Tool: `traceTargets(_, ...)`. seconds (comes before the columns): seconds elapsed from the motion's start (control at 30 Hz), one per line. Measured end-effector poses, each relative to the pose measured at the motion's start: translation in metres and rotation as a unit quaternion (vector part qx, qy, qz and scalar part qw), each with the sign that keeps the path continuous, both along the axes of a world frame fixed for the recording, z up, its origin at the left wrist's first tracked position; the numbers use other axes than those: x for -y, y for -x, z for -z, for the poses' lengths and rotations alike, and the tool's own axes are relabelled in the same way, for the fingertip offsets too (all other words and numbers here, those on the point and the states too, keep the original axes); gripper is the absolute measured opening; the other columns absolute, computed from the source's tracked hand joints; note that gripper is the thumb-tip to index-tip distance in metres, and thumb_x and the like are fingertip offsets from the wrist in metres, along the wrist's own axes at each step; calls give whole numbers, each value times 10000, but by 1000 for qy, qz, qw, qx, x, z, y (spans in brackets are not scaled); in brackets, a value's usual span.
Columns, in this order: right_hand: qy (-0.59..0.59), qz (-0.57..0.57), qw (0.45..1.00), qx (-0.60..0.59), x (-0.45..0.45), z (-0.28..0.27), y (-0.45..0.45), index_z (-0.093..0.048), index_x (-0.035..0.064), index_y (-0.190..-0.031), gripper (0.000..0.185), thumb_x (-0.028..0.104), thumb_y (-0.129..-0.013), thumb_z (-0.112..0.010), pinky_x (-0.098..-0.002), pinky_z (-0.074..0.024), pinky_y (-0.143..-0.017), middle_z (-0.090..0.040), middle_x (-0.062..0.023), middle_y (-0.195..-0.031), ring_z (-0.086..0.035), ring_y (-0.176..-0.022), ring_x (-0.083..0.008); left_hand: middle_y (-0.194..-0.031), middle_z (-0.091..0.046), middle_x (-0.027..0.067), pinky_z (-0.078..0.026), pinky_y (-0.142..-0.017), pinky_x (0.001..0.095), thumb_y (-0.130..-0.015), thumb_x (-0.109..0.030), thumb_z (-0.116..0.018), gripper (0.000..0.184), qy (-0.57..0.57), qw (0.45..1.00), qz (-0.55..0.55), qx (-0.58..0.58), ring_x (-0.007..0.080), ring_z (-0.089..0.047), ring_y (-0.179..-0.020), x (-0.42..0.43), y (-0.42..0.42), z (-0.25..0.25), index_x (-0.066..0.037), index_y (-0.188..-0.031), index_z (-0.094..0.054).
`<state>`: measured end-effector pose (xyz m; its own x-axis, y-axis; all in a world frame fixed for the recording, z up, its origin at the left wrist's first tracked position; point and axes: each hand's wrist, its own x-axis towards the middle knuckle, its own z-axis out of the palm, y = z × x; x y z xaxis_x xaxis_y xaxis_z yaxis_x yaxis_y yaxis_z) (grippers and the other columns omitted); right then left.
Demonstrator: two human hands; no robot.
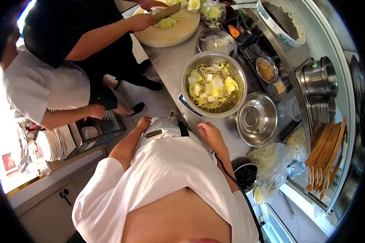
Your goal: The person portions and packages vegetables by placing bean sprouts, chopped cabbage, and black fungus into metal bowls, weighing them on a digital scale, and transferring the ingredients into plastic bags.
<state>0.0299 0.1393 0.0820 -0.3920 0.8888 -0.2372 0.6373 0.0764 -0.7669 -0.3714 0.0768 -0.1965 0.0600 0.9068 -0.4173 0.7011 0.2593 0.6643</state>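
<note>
My left hand [143, 123] hangs by my hip at the left, its fingers loosely bent, with nothing visible in it. My right hand [210, 133] is at the counter's edge, fingers loosely curled and a little apart, holding nothing. Just beyond it stands a large steel bowl [184, 77] with cut cabbage [209, 87] and thin pale strips inside. This bowl rests on what looks like a scale [189, 106], mostly hidden beneath it. Beside my right hand, to the right, is a second steel bowl [256, 119] with a shiny bare inside.
A co-worker's hand [142, 22] holds a cleaver [167, 12] over a round cutting board [170, 37]. Another person in a white shirt [65, 87] stands at left. Plates [54, 143] fill a rack; plastic bags [273, 166], steel containers [320, 77] and wooden hangers [326, 150] are right.
</note>
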Motion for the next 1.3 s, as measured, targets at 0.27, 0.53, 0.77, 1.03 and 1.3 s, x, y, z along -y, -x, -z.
traceTargets(0.27,6,-8,1000,5,0,6,-1,-567,60,-949,167,117,-791,-566,-368,-471,-719,-595,-130,-886,-594,-826,-288,-872,-640,175,-491,-695,362,-730,-177,-557,259,119,980,-160,12,255,-638,-748,-9,-19,-42,-71,-960,-609)
traceTargets(0.53,39,-23,999,8,0,0,0,-570,49,-958,185,152,-805,-558,-357,-470,-698,-613,-132,-866,-597,-804,-288,-839,-640,138,-495,-639,333,-762,-144,-528,289,111,976,-180,61,215,-632,-700,-11,-22,-50,-26,-1023,-564)
traceTargets(0.77,127,-45,989,-52,-9,-31,15,-584,45,-942,177,169,-818,-562,-333,-472,-681,-620,-134,-845,-612,-772,-258,-860,-628,141,-499,-629,315,-770,-89,-534,276,75,973,-191,107,197,-623,-686,-21,-19,-49,-14,-1035,-546)
traceTargets(1.03,102,-75,991,-46,-19,-40,45,-582,28,-915,164,158,-818,-565,-325,-476,-675,-625,-132,-849,-619,-766,-253,-855,-639,128,-500,-645,310,-753,-79,-533,294,91,953,-253,139,199,-630,-701,-8,-3,-26,-26,-1042,-549)
traceTargets(1.3,117,-78,990,-25,-24,-45,57,-585,30,-928,164,154,-824,-561,-328,-484,-677,-636,-134,-857,-628,-770,-256,-844,-649,117,-499,-635,319,-757,-149,-530,294,167,956,-241,27,204,-641,-684,3,14,-46,-44,-1031,-559)
